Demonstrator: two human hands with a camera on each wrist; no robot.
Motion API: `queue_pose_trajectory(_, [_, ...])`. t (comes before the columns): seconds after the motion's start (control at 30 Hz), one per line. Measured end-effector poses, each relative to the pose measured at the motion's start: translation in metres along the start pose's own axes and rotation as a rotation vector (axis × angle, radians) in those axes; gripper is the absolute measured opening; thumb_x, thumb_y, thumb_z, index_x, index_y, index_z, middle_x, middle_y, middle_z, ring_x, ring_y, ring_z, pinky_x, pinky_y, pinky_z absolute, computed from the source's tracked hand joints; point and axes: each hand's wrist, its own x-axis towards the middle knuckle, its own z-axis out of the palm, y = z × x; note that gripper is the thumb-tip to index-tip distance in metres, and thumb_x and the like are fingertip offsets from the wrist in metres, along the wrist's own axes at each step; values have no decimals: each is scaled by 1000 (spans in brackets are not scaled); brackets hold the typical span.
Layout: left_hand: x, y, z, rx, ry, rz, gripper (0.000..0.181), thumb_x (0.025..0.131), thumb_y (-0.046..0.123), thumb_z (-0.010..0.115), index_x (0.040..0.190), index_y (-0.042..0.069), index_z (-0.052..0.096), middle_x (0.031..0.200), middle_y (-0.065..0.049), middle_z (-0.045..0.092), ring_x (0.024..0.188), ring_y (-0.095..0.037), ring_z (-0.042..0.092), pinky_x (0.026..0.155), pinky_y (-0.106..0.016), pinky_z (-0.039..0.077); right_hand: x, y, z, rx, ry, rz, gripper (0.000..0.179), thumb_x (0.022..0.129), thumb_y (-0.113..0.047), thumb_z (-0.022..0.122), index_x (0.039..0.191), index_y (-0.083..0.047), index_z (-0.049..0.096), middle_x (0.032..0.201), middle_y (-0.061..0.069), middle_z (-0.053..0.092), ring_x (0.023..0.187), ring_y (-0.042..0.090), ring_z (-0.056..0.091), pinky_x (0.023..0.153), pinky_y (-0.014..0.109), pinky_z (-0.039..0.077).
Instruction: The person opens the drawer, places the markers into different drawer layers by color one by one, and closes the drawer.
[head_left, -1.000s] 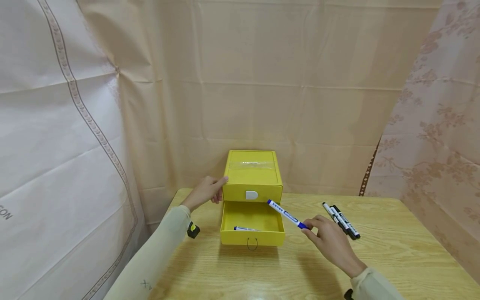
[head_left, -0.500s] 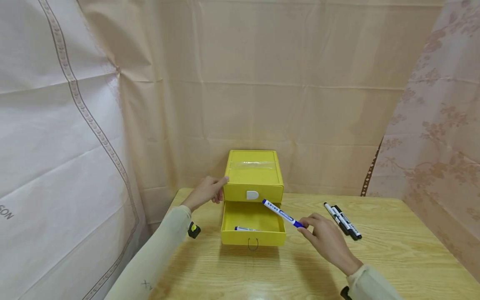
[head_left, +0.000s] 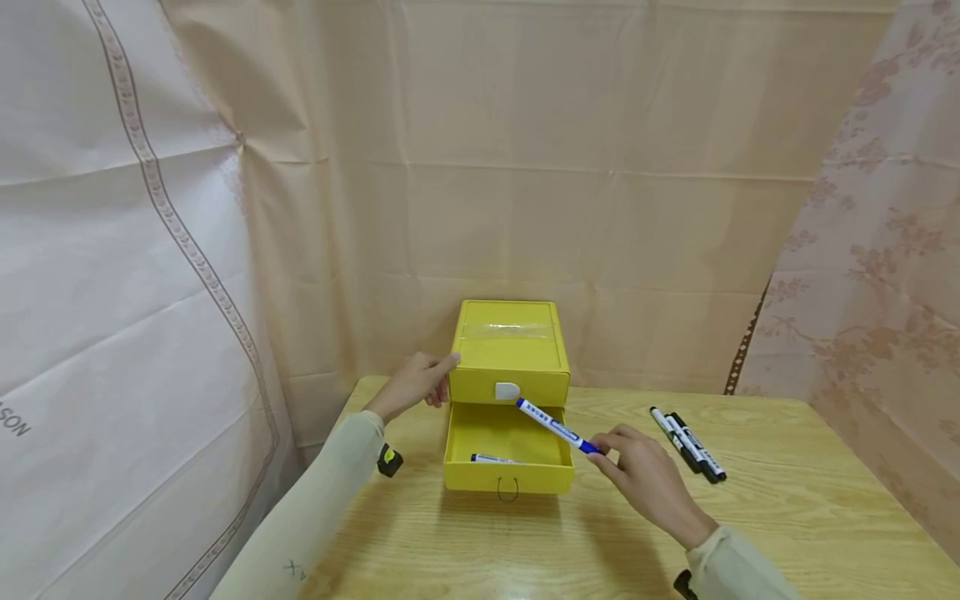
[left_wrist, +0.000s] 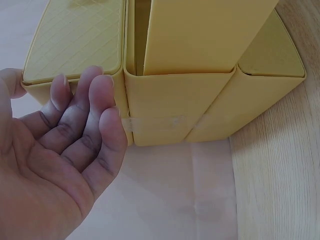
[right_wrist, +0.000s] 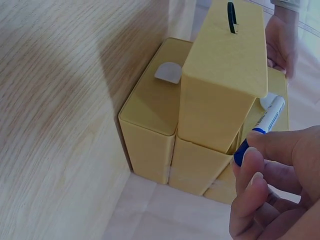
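I am apparently partway: one marker [head_left: 493, 458] lies in the lower drawer [head_left: 472, 477], my right hand [head_left: 647, 477] pinches a blue marker [head_left: 555, 427], my relaxed left hand [head_left: 411, 387] touches the yellow cabinet [head_left: 510, 348], three black markers [head_left: 688, 444] remain.

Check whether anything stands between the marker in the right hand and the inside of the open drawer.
Nothing visible blocks the way down: the held marker, in the right hand, slants above the open drawer. The closed upper drawer stands beyond the marker's far end, and the left hand is off to the left.
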Motion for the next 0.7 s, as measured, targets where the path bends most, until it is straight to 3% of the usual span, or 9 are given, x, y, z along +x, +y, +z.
queue_pose_trajectory(0.17, [0,-1,0,-6,3,-4,70,105,61,46,74,3,69,73,-14,70,68,-39,68,61,-37,58,2,-2,1,8,2,-24,8,93,-22,78,99,-16,79,91,-5,66,57,0,46,51,23,42])
queue_pose_trajectory(0.47, [0,-2,1,-17,-7,-10,72,105,60,46,76,-1,69,75,-18,70,77,-53,66,61,-36,58,5,-7,5,31,3,-44,9,93,-20,78,99,-13,79,92,-2,67,56,-1,46,50,22,42])
queue_pose_trajectory(0.7, [0,-1,1,-16,2,0,69,106,59,46,73,2,69,72,-13,70,65,-35,68,61,-36,58,7,-11,9,47,4,-43,7,92,-16,80,98,-14,80,91,-2,67,57,-1,47,51,22,43])
